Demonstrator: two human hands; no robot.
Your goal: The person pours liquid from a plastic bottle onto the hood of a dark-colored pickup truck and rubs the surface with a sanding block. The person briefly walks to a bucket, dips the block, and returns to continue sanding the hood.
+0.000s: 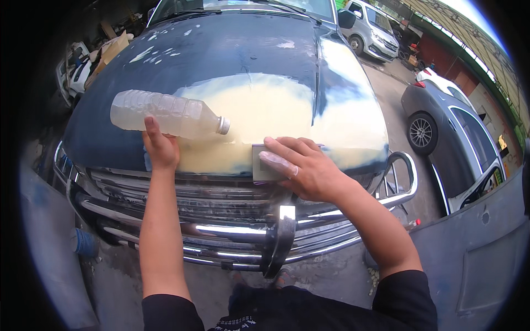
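Note:
My left hand [161,144] grips a clear plastic bottle [165,113] of cloudy liquid, held on its side over the hood with its white cap to the right. My right hand [298,165] is closed over a flat, pale grey block [259,163] with a purplish edge, pressed on the front lip of the car hood [121,66]. Whitish smears mark the fingers. The hood is dark blue-grey, with a broad cream patch [276,105] under and around both hands and small pale spots at the upper left.
A chrome bull bar [237,230] crosses below the hood. Loose grey panels stand at both lower sides [464,281], a blue container [83,243] at left. A grey car [452,143] and a white van [375,33] are parked right; cardboard and car parts [105,55] lie piled upper left.

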